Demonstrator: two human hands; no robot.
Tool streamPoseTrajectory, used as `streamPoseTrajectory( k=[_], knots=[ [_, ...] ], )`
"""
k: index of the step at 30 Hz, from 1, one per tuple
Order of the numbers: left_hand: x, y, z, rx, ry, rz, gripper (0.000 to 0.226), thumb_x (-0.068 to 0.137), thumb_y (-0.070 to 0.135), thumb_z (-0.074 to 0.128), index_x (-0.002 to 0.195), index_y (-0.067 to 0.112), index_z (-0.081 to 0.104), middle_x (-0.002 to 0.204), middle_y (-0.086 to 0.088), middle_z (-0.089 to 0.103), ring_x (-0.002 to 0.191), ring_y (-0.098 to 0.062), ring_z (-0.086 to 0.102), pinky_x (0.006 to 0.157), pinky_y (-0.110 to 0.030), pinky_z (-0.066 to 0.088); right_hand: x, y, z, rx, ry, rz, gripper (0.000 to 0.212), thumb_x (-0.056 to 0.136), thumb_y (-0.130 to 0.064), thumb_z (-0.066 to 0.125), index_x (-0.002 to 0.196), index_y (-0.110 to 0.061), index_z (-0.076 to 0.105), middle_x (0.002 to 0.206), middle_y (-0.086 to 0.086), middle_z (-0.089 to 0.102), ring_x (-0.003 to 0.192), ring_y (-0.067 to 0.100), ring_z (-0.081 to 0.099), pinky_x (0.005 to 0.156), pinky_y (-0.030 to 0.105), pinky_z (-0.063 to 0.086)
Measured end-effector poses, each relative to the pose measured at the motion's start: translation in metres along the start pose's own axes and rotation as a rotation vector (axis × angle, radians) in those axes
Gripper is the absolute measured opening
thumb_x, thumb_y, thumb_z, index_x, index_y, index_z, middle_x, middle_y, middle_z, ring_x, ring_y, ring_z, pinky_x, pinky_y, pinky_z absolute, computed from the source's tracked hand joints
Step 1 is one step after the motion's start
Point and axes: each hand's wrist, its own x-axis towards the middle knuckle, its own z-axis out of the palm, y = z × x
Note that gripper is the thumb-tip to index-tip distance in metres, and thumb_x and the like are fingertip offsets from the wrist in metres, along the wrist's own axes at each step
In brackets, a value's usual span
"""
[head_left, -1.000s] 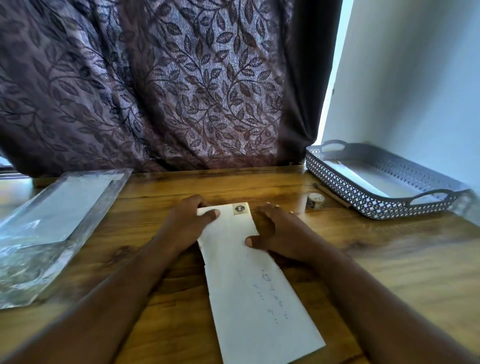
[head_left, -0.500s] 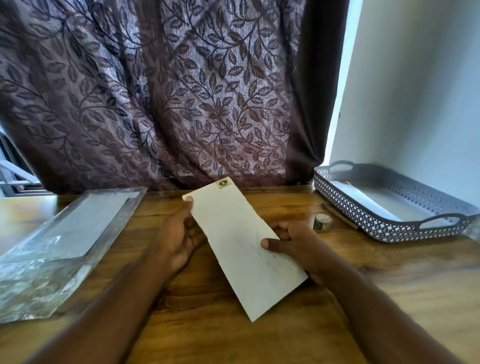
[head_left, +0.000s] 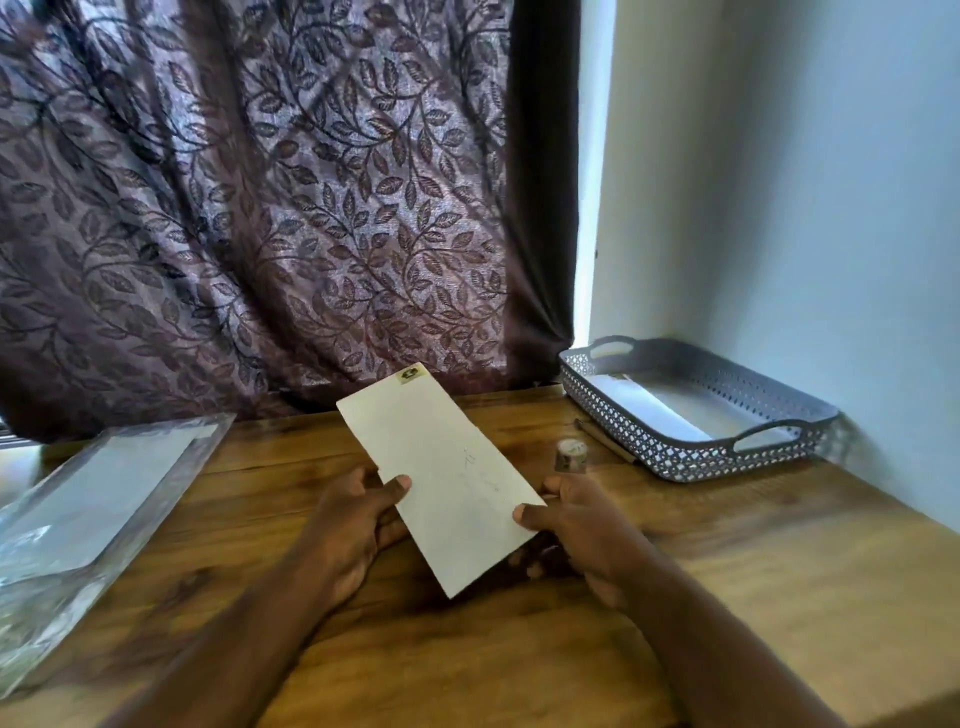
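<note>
Both hands (head_left: 467, 525) hold the envelope (head_left: 441, 473) above the table (head_left: 727, 597).

Since a second ago the white envelope (head_left: 447, 478) is off the tabletop (head_left: 727, 571) and tilted up with its stamped end toward the curtain, while the left hand (head_left: 358, 525) grips lower on its left edge and the right hand (head_left: 576, 525) pinches its right edge.

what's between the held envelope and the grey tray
A small roll and a thin stick lie on the table between the envelope and the grey tray. Left hand and right hand hold it raised, so it could likely pass over those.
</note>
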Motion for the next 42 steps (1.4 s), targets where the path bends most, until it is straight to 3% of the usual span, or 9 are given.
streamPoseTrajectory(
  k=[9,14,20,23,27,32,35,38,42],
  knots=[
    [-0.004,-0.023,0.093,0.009,-0.183,0.022,0.018,0.099,0.015,0.059,0.114,0.005,0.061,0.096,-0.022,0.075,0.083,-0.034,0.074,0.067,-0.036,0.063,0.002,0.0,-0.083,0.078,0.463,-0.149,0.01,0.095,0.0,0.062,0.101,0.006,0.068,0.071,0.017,0.072,0.057,0.033,0.071,0.062,0.041,0.063],
    [0.017,-0.039,0.139,0.19,-0.116,0.202,0.008,0.097,0.002,0.059,0.104,0.002,0.062,0.081,-0.025,0.07,0.062,-0.027,0.064,0.053,-0.032,0.055,0.01,-0.018,-0.152,0.026,0.67,-0.223,0.011,0.094,0.001,0.058,0.093,-0.004,0.067,0.091,0.021,0.072,0.062,0.03,0.075,0.068,0.045,0.064],
    [0.05,-0.05,0.154,0.529,0.099,0.357,0.03,0.084,0.023,0.078,0.107,0.028,0.06,0.087,0.0,0.066,0.073,-0.016,0.063,0.061,-0.027,0.046,0.032,-0.045,-0.197,-0.494,0.922,-0.194,0.019,0.089,-0.003,0.054,0.097,-0.003,0.072,0.083,0.009,0.074,0.053,0.017,0.072,0.057,0.024,0.058],
    [0.054,-0.049,0.156,0.622,0.047,0.342,0.062,0.074,0.036,0.086,0.123,0.039,0.048,0.097,0.007,0.061,0.084,-0.011,0.061,0.065,-0.024,0.044,0.051,-0.049,-0.2,-0.533,0.871,-0.118,0.023,0.088,0.001,0.051,0.103,0.0,0.069,0.081,0.008,0.072,0.045,0.017,0.069,0.049,0.022,0.055],
    [0.063,-0.055,0.158,0.703,0.033,0.36,0.077,0.069,0.03,0.09,0.135,0.026,0.048,0.105,0.005,0.062,0.088,-0.01,0.059,0.075,-0.027,0.047,0.069,-0.049,-0.196,-0.538,0.758,-0.035,0.014,0.09,0.005,0.053,0.097,0.004,0.065,0.076,0.01,0.069,0.045,0.023,0.07,0.062,0.04,0.064],
    [0.066,-0.06,0.16,0.83,0.008,0.395,0.079,0.073,0.029,0.086,0.14,0.02,0.046,0.122,-0.001,0.063,0.105,-0.018,0.06,0.09,-0.031,0.051,0.083,-0.045,-0.198,-0.694,0.756,0.024,0.006,0.086,0.003,0.065,0.091,0.006,0.066,0.075,0.012,0.074,0.049,0.019,0.071,0.057,0.036,0.061],
    [0.069,-0.061,0.161,0.855,0.003,0.405,0.081,0.074,0.035,0.085,0.142,0.021,0.043,0.127,0.0,0.062,0.111,-0.019,0.059,0.093,-0.032,0.051,0.088,-0.047,-0.197,-0.888,0.729,0.07,0.009,0.087,0.001,0.067,0.096,0.001,0.068,0.08,0.013,0.077,0.051,0.004,0.061,0.045,0.021,0.044],
    [0.07,-0.062,0.16,0.877,0.006,0.411,0.083,0.074,0.038,0.085,0.143,0.021,0.043,0.129,0.0,0.061,0.113,-0.02,0.059,0.096,-0.035,0.051,0.094,-0.045,-0.195,-1.034,0.689,0.096,0.01,0.088,-0.002,0.061,0.095,-0.001,0.068,0.095,0.02,0.074,0.078,0.025,0.074,0.065,0.028,0.057],
    [0.072,-0.065,0.16,0.926,0.01,0.437,0.079,0.076,0.037,0.083,0.142,0.021,0.044,0.13,-0.001,0.062,0.116,-0.019,0.059,0.095,-0.033,0.05,0.096,-0.037,-0.189,-1.156,0.687,0.075,0.021,0.089,-0.002,0.056,0.109,0.001,0.064,0.12,0.022,0.066,0.113,0.038,0.062,0.085,0.037,0.05]
  ],
)
